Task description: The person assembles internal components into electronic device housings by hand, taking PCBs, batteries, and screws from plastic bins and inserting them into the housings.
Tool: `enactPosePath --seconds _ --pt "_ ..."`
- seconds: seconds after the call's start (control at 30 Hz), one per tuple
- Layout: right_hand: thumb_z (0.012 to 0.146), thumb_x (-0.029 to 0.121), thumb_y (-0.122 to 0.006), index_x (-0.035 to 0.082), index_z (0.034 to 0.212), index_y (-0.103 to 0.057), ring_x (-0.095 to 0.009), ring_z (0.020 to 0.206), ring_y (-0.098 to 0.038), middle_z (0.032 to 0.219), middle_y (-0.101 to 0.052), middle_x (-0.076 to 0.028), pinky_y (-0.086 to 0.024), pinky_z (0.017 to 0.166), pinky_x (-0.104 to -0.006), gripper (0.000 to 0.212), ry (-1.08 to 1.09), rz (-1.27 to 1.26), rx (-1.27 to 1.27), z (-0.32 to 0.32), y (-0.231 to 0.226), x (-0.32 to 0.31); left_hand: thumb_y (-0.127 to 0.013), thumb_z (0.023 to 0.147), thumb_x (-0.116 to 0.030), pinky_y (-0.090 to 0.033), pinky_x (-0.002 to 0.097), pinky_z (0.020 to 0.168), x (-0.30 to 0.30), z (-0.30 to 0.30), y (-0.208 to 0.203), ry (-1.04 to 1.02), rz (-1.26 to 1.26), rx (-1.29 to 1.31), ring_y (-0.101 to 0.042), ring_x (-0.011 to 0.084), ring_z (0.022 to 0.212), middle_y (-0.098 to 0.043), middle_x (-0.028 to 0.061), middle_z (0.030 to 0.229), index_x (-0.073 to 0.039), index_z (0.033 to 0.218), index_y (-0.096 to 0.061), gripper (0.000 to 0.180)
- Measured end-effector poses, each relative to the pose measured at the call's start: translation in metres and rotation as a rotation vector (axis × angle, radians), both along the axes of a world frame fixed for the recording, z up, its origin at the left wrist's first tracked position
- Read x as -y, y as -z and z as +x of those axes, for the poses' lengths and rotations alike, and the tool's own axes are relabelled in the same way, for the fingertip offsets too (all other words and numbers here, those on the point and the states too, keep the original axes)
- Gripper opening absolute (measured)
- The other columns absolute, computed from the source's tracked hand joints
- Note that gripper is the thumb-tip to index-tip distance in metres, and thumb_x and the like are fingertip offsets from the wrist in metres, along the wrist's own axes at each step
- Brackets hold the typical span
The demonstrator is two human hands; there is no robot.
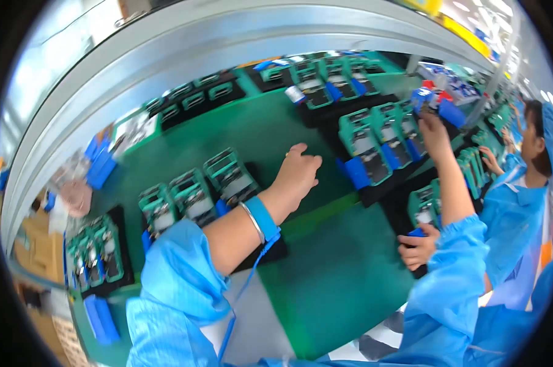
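Note:
My left hand (pixel 298 177), with a blue wrist strap and cord on its wrist, is over the green mat (pixel 325 257). Its fingers are loosely bent and apart, and nothing shows in them. To its left, a row of green frames (pixel 194 194) with circuit parts lies on black foam. My right hand (pixel 434 129) reaches beyond the frames on the right (pixel 386 137), up to a small blue container (pixel 422 98) with red pieces beside it. Blur and the hand's own back hide its fingertips, so I cannot make out whether it grips anything.
A co-worker's hand (pixel 418 248) rests by a green frame (pixel 423 208) on the right; another person (pixel 521 177) in blue sits beyond. More framed units (pixel 96 254) lie at far left, near a loose blue block (pixel 101 319). A metal rail (pixel 240 30) arches across the back.

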State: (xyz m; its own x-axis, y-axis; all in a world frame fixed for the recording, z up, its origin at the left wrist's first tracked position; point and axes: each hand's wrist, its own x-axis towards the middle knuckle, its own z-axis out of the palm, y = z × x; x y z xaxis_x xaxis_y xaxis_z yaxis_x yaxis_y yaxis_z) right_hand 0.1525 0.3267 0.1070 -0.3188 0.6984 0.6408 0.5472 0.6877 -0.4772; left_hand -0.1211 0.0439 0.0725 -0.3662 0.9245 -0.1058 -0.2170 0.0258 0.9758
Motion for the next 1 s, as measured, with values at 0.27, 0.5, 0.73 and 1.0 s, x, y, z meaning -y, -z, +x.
enactPosePath --seconds 0.27,0.5,0.73,1.0 --pt "0.099 0.007 -0.059 0.002 0.120 -0.064 -0.018 0.097 -0.066 0.107 -0.069 -0.010 -0.053 0.087 -0.0310 0.023 -0.646 -0.239 0.000 -0.073 0.010 0.196 -0.062 0.100 -0.022 -0.045 0.0500 0.105 0.125 -0.014 -0.051 -0.206 -0.037 -0.024 -0.049 0.0286 0.133 -0.051 0.0146 0.139 -0.001 0.153 -0.031 0.064" --pt "0.090 0.007 -0.066 0.005 0.102 -0.070 -0.033 0.093 -0.064 0.099 -0.064 -0.011 -0.055 0.077 -0.0431 0.013 -0.992 -0.128 0.297 -0.107 0.100 0.347 -0.060 0.100 -0.023 -0.045 0.0461 0.102 0.246 -0.026 -0.062 -0.357 0.027 -0.029 -0.052 0.0270 0.131 -0.055 0.0113 0.136 -0.007 0.149 -0.040 0.055" --pt "0.085 0.009 -0.073 0.005 0.094 -0.070 -0.027 0.084 -0.063 0.089 -0.061 -0.008 -0.055 0.069 -0.0376 0.010 -0.765 0.210 0.449 -0.138 0.134 0.374 -0.065 0.096 -0.015 -0.042 0.0406 0.108 0.287 -0.078 0.024 -0.456 -0.052 -0.599 -0.053 0.0304 0.127 -0.054 0.0162 0.137 -0.004 0.147 -0.042 0.057" --pt "0.088 0.013 -0.072 0.004 0.088 -0.067 -0.032 0.079 -0.064 0.086 -0.064 -0.012 -0.053 0.066 -0.0403 0.010 -0.538 -0.253 0.364 -0.128 0.128 0.387 -0.075 0.085 -0.038 -0.035 0.0520 0.112 0.265 -0.089 0.097 -0.373 -0.077 -1.538 -0.038 0.0392 0.142 -0.046 0.0193 0.149 -0.012 0.136 -0.061 0.059"
